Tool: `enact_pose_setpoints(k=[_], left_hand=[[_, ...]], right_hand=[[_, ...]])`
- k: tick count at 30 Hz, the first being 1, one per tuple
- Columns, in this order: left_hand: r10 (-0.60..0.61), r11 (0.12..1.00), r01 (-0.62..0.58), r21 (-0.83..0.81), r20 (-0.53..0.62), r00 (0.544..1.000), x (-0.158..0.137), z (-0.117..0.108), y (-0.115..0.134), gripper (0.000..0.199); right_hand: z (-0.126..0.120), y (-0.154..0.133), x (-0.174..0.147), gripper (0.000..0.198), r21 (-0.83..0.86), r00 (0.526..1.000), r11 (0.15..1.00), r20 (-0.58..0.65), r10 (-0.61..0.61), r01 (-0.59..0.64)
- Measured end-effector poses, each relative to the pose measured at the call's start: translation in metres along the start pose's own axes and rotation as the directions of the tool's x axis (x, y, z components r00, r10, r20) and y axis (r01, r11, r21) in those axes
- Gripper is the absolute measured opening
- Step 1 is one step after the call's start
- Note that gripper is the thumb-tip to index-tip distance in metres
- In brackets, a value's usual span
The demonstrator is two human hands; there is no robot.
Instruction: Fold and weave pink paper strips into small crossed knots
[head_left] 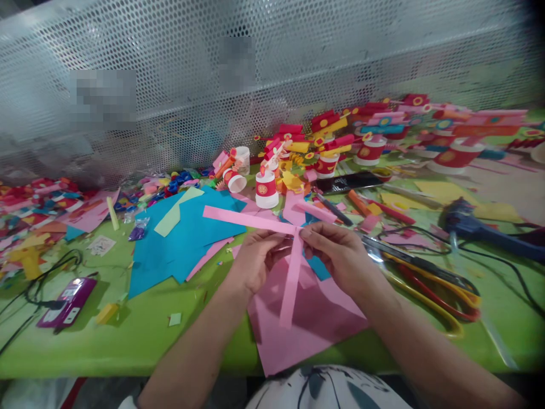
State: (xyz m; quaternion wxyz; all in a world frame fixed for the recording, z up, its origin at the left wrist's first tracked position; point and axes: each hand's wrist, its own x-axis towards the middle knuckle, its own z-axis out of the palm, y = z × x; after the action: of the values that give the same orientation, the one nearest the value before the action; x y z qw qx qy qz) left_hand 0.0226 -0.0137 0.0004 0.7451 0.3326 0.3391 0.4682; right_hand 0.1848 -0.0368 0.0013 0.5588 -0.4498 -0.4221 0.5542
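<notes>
Two pink paper strips [290,284] meet at a right angle between my hands, one pointing left and the other hanging down toward me. My left hand [259,255] is closed under the joint, its fingertips partly hidden behind the strip. At the corner where the strips meet, my right hand [332,244] pinches the paper between thumb and finger. Below them a pink sheet [306,329] lies on the green table [140,335]. Blue sheets [179,227] with a pale green piece on top spread out to the left.
Scissors [426,284] and a blue glue gun [472,224] with a cord lie at right. Paper cups with rolled-paper decorations [267,190] line the back, before a perforated metal panel [179,108]. A purple device [68,301] with cables sits at left. A black phone [349,182] lies behind.
</notes>
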Motion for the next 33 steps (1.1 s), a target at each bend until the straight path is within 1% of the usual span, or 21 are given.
enact_pose_setpoints(k=[2,3,8,13,15,19,23,25,26,30,33], left_hand=[[-0.074,0.996,0.076,-0.053,0.027,0.997,0.001,-0.001,-0.003,0.016],[-0.087,0.994,0.089,-0.065,0.035,0.996,0.002,-0.001,-0.004,0.018],[-0.104,0.991,0.106,-0.082,0.035,0.994,0.000,0.003,-0.007,0.026],[-0.149,0.981,0.144,-0.129,-0.028,0.988,-0.001,0.006,-0.004,0.028],[-0.167,0.978,0.163,-0.127,-0.019,0.986,-0.001,0.007,-0.003,0.030],[-0.132,0.985,0.133,-0.112,0.015,0.991,-0.003,0.006,-0.003,0.030],[-0.103,0.987,0.107,-0.116,0.044,0.994,-0.003,0.006,-0.008,0.030],[-0.096,0.987,0.100,-0.128,0.039,0.995,-0.003,0.007,-0.011,0.030],[-0.091,0.986,0.094,-0.139,0.030,0.995,-0.003,0.007,-0.012,0.031],[-0.050,0.988,0.051,-0.149,0.012,0.999,-0.002,0.010,-0.014,0.027],[-0.021,0.994,0.025,-0.103,0.043,0.999,-0.003,0.014,-0.012,0.026]], right_hand=[[0.001,-0.001,0.000,0.023,0.000,1.000,1.000,-0.003,0.019,-0.019],[0.001,-0.001,0.000,0.024,-0.008,1.000,1.000,-0.006,0.019,-0.020],[0.005,-0.003,0.000,0.021,-0.050,0.999,0.998,0.016,-0.027,0.028],[0.005,-0.003,-0.001,0.016,-0.041,0.999,0.998,0.011,-0.038,0.038],[0.005,-0.003,-0.001,0.017,-0.052,0.999,0.997,0.009,-0.048,0.049],[0.006,-0.007,-0.003,0.021,-0.093,0.998,0.994,-0.009,-0.059,0.058],[0.008,-0.012,-0.005,0.029,-0.132,1.000,0.991,-0.014,-0.019,0.017],[0.007,-0.012,-0.005,0.032,-0.125,1.000,0.992,-0.015,-0.014,0.012],[0.006,-0.010,-0.004,0.033,-0.114,0.999,0.993,-0.017,-0.030,0.028],[0.003,-0.006,-0.002,0.027,-0.086,0.999,0.995,-0.019,-0.047,0.045],[0.002,-0.006,-0.002,0.018,-0.046,0.998,0.998,-0.025,-0.053,0.052]])
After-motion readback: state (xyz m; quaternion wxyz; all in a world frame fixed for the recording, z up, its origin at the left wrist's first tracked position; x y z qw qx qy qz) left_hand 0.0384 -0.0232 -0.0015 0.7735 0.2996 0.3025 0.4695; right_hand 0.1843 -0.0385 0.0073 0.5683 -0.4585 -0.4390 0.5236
